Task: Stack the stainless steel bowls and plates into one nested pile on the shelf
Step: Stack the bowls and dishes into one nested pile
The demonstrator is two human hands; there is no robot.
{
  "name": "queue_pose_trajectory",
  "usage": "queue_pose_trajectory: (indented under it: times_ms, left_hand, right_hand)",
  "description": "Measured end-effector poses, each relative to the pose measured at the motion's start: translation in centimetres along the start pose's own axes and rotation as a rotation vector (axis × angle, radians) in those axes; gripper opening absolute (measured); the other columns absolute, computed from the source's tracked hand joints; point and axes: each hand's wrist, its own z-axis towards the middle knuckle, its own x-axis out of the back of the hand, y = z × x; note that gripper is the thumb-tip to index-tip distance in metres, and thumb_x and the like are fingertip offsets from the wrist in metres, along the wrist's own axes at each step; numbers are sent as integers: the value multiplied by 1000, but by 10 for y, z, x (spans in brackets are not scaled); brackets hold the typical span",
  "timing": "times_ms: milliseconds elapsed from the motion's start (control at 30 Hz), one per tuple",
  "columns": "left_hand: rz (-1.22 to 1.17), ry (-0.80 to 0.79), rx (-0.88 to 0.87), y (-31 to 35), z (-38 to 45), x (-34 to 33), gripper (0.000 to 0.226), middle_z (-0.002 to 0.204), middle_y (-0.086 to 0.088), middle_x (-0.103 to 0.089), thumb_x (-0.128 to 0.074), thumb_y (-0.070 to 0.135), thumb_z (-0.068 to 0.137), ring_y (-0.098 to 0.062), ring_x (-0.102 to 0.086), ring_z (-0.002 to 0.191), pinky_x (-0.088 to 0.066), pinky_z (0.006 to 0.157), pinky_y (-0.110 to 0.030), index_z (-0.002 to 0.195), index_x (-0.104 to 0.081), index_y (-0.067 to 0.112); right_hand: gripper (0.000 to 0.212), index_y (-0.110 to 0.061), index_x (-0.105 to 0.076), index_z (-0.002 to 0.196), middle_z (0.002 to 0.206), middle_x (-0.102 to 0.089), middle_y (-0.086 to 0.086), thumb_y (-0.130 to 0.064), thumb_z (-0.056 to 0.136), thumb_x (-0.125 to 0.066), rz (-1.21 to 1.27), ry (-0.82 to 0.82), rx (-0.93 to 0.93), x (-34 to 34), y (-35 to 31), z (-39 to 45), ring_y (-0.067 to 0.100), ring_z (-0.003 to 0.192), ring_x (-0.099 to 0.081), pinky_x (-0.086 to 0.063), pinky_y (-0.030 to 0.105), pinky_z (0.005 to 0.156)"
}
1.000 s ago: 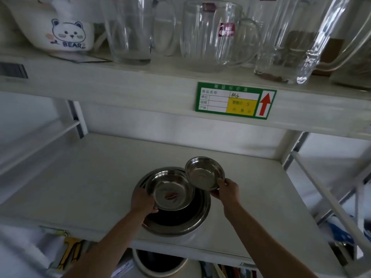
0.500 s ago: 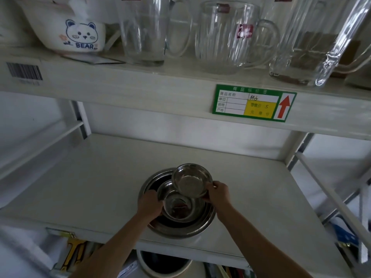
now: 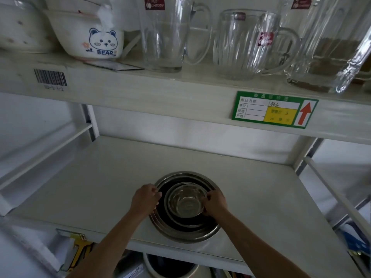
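Observation:
A nested pile of stainless steel dishes sits near the front of the white shelf (image 3: 100,187). The wide outer plate (image 3: 180,234) carries a mid-sized bowl (image 3: 170,214), and the small bowl (image 3: 186,203) rests inside that one. My right hand (image 3: 214,202) pinches the small bowl's right rim with its fingers. My left hand (image 3: 145,199) grips the left rims of the pile; whether it touches the mid bowl or only the plate is unclear.
The shelf above holds glass mugs (image 3: 245,45), a tall glass (image 3: 162,35), a glass pitcher (image 3: 329,43) and a white bear bowl (image 3: 88,35). A green price label (image 3: 275,109) hangs on its edge. White rails (image 3: 337,195) flank the right side; items lie below.
My right hand has carried the small bowl from the right, lowered it and set it inside the mid bowl. My left hand stayed at the pile's left rim.

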Motion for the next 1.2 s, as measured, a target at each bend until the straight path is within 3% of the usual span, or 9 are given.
queue_pose_trajectory:
  times_ms: [100, 200, 367, 467, 600, 700, 833, 1200]
  left_hand:
    - [-36, 75, -45, -3, -2, 4, 30, 98, -9, -74, -69, 24, 81, -24, -71, 91, -54, 84, -32, 105, -69, 5]
    - [-53, 136, -84, -5, -6, 4, 32, 102, -7, -73, -71, 26, 79, -19, -68, 93, -48, 77, -26, 105, -69, 8]
    - [42, 178, -80, -13, -6, -3, 55, 124, -11, -53, -72, 36, 76, -26, -52, 117, -44, 95, -37, 124, -57, 14]
    - [91, 127, -24, -10, -6, -9, 76, 141, -14, -40, -72, 40, 77, -30, -39, 131, -38, 104, -42, 141, -41, 14]
    - [126, 57, 89, -5, -5, -22, 103, 156, -17, -20, -70, 53, 74, -35, -23, 143, -30, 112, -45, 152, -16, 13]
    - [127, 1, 163, -3, -3, -32, 116, 158, -19, -14, -69, 62, 71, -36, -21, 144, -28, 114, -46, 153, -7, 9]
    - [149, 37, 188, 2, -5, -44, 114, 156, -20, -20, -67, 61, 72, -35, -26, 142, -32, 111, -45, 152, -8, 6]
    - [258, 140, 176, 0, -7, -54, 102, 154, -16, -26, -64, 57, 78, -32, -28, 141, -35, 106, -43, 151, -14, 8]
  right_hand:
    - [23, -16, -50, 61, 63, -57, 2, -16, 83, -57, -85, 1, 16, -3, 0, 1, 28, 69, -65, -54, 34, 65]
    - [14, -16, -55, 72, 73, -60, 2, -20, 85, -55, -140, 20, 57, -3, 0, 0, 25, 74, -62, -51, 32, 67]
    - [19, -13, -63, 93, 95, -67, 6, -30, 89, -55, -302, 65, 166, 3, 0, -6, 28, 90, -64, -48, 32, 70]
    - [21, -15, -64, 103, 111, -63, 6, -27, 89, -55, -334, 119, 205, 10, 2, -8, 27, 102, -61, -49, 35, 77]
    - [53, -23, -45, 137, 138, -45, 2, -42, 89, -54, -413, 245, 97, 17, 11, -7, 22, 127, -44, -36, 39, 101]
    - [73, -19, -35, 143, 143, -42, 5, -57, 85, -55, -283, 135, -97, 16, 17, -4, 25, 131, -42, -35, 43, 102]
    - [75, -19, -35, 141, 142, -45, 6, -63, 83, -54, -175, 66, -176, 9, 19, 1, 26, 130, -44, -36, 44, 101]
    - [66, -20, -35, 136, 134, -51, 5, -50, 84, -63, -33, 172, -186, -11, 26, 3, 28, 124, -49, -40, 43, 98]
